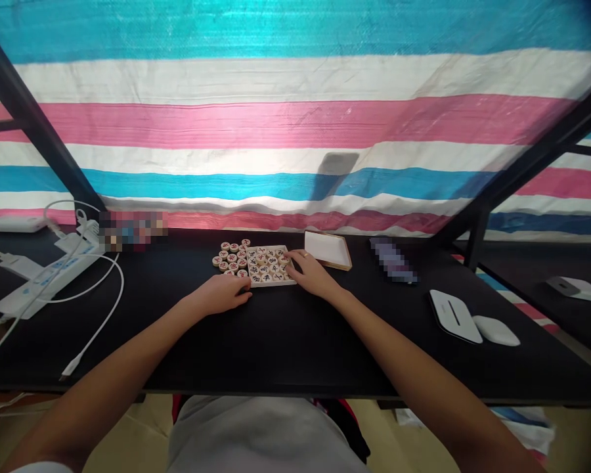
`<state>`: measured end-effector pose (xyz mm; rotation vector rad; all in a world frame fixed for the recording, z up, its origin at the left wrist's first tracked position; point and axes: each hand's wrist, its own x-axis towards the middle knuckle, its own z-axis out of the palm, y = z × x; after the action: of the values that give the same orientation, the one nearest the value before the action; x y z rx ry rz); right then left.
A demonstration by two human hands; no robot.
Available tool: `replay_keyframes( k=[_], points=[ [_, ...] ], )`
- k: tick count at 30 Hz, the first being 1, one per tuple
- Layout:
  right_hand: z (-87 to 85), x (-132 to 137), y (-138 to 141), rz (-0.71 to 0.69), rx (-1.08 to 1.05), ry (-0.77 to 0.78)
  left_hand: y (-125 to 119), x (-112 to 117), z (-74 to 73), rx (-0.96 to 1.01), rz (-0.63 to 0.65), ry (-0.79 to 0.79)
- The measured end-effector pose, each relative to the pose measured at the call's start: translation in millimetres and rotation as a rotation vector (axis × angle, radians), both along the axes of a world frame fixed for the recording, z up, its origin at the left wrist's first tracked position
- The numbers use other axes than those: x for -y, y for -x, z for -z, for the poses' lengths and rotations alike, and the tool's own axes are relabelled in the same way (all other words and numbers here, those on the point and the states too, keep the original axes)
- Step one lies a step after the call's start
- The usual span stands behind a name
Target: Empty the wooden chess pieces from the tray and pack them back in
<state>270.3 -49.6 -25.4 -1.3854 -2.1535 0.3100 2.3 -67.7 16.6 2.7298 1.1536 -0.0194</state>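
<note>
A shallow box filled with wooden Chinese chess pieces marked in black lies in front of me. To its left sits a loose cluster of red-marked Chinese chess pieces. My left hand rests at the box's lower left corner, thumb apart from the fingers, beside the nearest red pieces. At the box's right edge is my right hand, its fingers spread and their tips over the pieces there. Whether either hand grips a piece is hard to see; no lifted piece shows.
Behind my right hand lies the box lid, white inside. A blurred phone-like object, a flat white device and a white mouse are to the right. A power strip with white cables occupies the left.
</note>
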Motion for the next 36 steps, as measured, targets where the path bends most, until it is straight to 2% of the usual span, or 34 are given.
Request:
replay_keyframes(
  k=[5, 10, 15, 20, 24, 30, 36],
  points=[
    [-5.4, 4, 2, 0.012, -0.001, 0.003, 2, -1, 1.0, 0.06, -0.012, -0.006],
    [-3.3, 3, 1, 0.004, -0.005, -0.019, 2, -3, 1.7, 0.091, 0.004, -0.014],
    [-1.5, 2, 0, 0.0, -0.025, -0.04, 0, -1, 1.1, 0.058, -0.019, -0.045],
    [-8.0, 7, 1, 0.01, -0.068, -0.105, -2, 2, -1.0, 0.005, -0.032, -0.13],
    [-16.2, 17, 9, -0.09, -0.06, -0.111, -4, 5, -2.7, 0.08, -0.032, -0.189],
    [-25.5, 34, 26, -0.278, 0.0, -0.156, -8, 11, 3.0, 0.301, -0.009, -0.077],
    [-29.2, 42, 32, -0.366, 0.051, -0.118, -11, 14, 5.9, 0.294, 0.022, -0.025]
  ],
)
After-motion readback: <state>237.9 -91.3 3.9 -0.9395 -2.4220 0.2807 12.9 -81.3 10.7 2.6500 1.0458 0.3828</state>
